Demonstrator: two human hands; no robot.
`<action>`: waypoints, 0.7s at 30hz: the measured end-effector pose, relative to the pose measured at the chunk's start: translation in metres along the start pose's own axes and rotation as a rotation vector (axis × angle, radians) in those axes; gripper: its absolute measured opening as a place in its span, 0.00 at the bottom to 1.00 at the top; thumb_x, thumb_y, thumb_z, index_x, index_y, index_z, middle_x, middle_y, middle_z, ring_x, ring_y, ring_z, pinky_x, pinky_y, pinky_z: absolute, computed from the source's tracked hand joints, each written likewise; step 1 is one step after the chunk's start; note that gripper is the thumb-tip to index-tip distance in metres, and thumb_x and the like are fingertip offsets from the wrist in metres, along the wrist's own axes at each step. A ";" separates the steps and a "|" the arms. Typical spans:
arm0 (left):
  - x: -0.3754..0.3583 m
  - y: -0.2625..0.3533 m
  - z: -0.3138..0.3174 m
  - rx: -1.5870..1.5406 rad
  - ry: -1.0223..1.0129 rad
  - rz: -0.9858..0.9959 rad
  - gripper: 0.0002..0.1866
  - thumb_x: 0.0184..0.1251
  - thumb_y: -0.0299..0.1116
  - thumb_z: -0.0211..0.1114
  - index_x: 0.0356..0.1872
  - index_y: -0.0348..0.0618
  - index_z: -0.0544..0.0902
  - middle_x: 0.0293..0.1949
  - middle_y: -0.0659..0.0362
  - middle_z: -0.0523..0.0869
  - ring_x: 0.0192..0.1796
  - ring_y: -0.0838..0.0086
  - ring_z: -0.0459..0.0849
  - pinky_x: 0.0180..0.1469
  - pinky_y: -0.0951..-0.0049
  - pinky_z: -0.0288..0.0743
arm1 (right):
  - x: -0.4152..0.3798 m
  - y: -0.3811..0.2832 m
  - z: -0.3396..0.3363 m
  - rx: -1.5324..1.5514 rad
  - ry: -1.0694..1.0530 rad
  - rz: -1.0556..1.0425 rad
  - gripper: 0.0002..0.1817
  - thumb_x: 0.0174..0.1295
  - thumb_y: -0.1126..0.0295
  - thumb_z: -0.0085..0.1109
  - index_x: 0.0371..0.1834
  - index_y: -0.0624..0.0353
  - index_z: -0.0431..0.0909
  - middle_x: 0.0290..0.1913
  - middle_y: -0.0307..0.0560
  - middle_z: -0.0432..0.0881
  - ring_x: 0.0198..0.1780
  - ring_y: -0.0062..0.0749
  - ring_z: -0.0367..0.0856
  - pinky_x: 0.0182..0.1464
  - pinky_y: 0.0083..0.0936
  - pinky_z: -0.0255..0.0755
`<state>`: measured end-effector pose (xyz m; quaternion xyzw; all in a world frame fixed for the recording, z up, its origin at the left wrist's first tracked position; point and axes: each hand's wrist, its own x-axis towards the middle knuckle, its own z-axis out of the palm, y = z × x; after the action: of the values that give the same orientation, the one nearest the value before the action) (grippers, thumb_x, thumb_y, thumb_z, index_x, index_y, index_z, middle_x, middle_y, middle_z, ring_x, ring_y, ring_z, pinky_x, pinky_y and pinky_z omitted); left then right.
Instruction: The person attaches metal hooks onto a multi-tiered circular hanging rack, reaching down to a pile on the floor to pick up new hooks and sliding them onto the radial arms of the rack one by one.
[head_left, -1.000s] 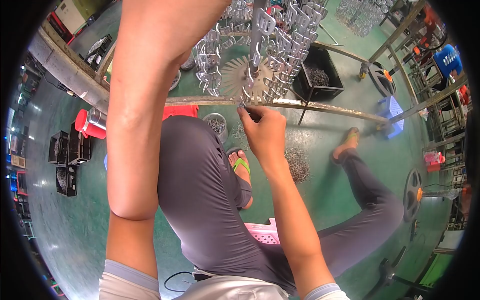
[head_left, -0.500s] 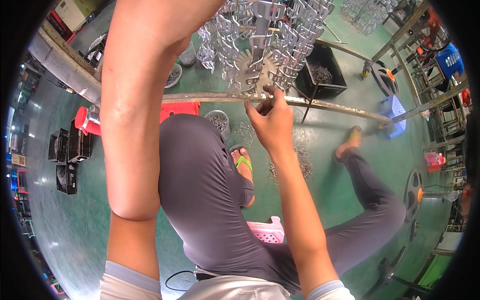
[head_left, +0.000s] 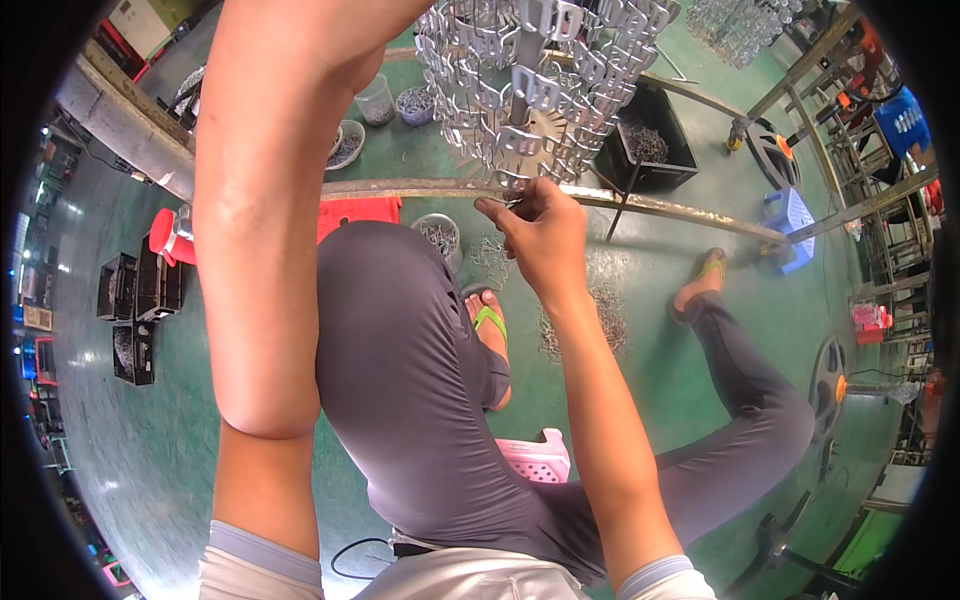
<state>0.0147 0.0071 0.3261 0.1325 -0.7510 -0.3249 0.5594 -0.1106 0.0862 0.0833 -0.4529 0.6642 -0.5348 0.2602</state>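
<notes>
A rack of bent metal pieces (head_left: 535,85) hangs at the top centre, its pieces arranged in tiers round a central post. Just under its lowest tier is my right hand (head_left: 540,225), fingers curled and thumb pressed towards them, pinching a small metal piece (head_left: 513,203). My left forearm reaches up past the top edge of the view, so my left hand is out of sight. A metal rail (head_left: 440,190) runs across behind my right fingertips.
Below the rail stand a bucket of metal parts (head_left: 438,236) and a loose heap (head_left: 600,320) on the floor. A black crate (head_left: 650,140) sits right of the rack, bowls and a cup (head_left: 375,103) left. A pink stool (head_left: 537,458) is between my legs.
The rack's pieces have turned and shifted slightly right. My right thumb and fingers have closed together near the rail, with a small metal piece now visible between them.
</notes>
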 end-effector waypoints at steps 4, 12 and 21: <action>0.003 0.002 -0.004 0.017 -0.058 -0.005 0.10 0.67 0.30 0.75 0.32 0.31 0.92 0.28 0.56 0.90 0.34 0.77 0.85 0.45 0.74 0.80 | -0.006 -0.002 -0.003 0.158 -0.046 0.088 0.14 0.65 0.73 0.76 0.47 0.73 0.87 0.29 0.49 0.89 0.25 0.26 0.87 0.29 0.25 0.80; -0.003 0.011 0.001 0.041 0.011 -0.023 0.10 0.68 0.31 0.75 0.35 0.31 0.92 0.30 0.57 0.90 0.34 0.76 0.85 0.46 0.75 0.80 | -0.015 0.017 0.000 0.138 -0.021 -0.080 0.12 0.70 0.75 0.71 0.51 0.74 0.88 0.34 0.49 0.92 0.29 0.26 0.90 0.34 0.23 0.86; -0.039 0.014 -0.079 0.790 0.287 -0.125 0.14 0.76 0.34 0.68 0.53 0.37 0.92 0.51 0.58 0.94 0.50 0.73 0.90 0.55 0.70 0.82 | -0.012 0.022 -0.014 -0.222 0.104 -0.345 0.09 0.66 0.72 0.74 0.38 0.68 0.89 0.23 0.49 0.87 0.23 0.25 0.84 0.28 0.27 0.75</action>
<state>0.1030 0.0125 0.3182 0.4259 -0.7228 -0.0236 0.5436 -0.1237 0.1042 0.0646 -0.5576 0.6442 -0.5175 0.0788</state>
